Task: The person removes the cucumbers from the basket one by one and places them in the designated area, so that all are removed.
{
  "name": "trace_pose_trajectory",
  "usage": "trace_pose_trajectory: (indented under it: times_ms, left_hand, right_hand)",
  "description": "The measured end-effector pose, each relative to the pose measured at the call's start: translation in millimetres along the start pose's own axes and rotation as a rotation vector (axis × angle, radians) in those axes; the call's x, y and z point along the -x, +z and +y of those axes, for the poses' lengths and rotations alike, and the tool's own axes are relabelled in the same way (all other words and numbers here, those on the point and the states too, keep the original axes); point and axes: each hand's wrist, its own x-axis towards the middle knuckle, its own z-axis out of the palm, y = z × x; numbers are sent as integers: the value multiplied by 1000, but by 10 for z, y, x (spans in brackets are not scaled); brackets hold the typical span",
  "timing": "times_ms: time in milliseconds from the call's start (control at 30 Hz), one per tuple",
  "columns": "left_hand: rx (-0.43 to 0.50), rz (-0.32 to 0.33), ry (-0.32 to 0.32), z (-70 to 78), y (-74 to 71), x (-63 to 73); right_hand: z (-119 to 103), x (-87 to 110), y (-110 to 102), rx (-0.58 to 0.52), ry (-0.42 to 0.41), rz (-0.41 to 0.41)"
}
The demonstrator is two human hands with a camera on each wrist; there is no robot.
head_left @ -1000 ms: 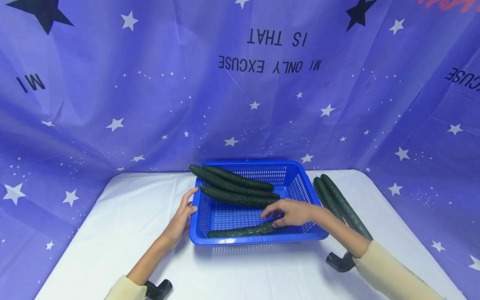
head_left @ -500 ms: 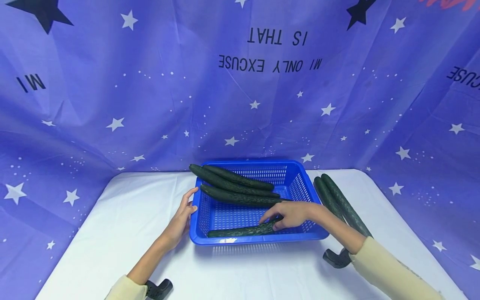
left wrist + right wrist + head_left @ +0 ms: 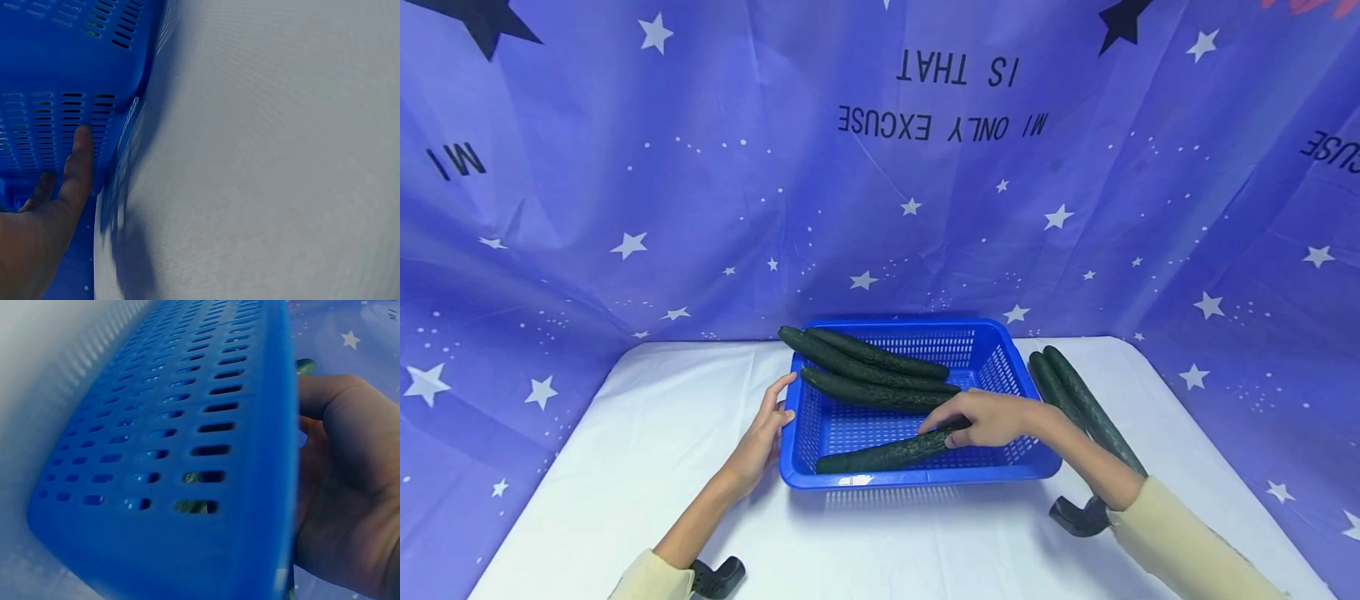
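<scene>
In the head view a blue plastic basket (image 3: 917, 477) stands on the white table. Three dark green cucumbers (image 3: 880, 398) lie along its far side, two of them with ends over the left rim. My right hand (image 3: 988, 417) is inside the basket, pinching the right part of another cucumber (image 3: 880, 456) between thumb and fingers. This cucumber slants up from the near left corner. My left hand (image 3: 756, 446) touches the basket's left side. In the left wrist view its straight fingers (image 3: 80, 162) lie against the perforated outer wall. The basket wall hides the right fingertips in the right wrist view.
Two more cucumbers (image 3: 1093, 408) lie side by side on the white tablecloth (image 3: 662, 400) right of the basket, partly under the right forearm. A purple star-printed curtain (image 3: 715, 192) hangs right behind the table and around its sides.
The cucumber in my right hand has tilted, its right end rising away from the near wall as the fingers took hold. My left hand and the basket have hardly moved.
</scene>
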Motion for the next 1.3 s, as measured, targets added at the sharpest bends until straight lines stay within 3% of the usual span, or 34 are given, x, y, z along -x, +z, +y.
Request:
trace_pose_trajectory:
  times_ms: [400, 767, 1133, 1300]
  left_hand:
    - [8, 4, 5, -6, -2, 3]
    - [-1, -7, 9, -10, -15, -4]
    - [-11, 8, 2, 8, -6, -4]
    - [-14, 9, -5, 8, 3, -2]
  right_hand:
    - [-40, 220, -138, 13, 51, 177]
    - [78, 568, -179, -136, 62, 283]
    - [240, 970, -265, -309, 151, 540]
    - [323, 1196, -253, -350, 239, 666]
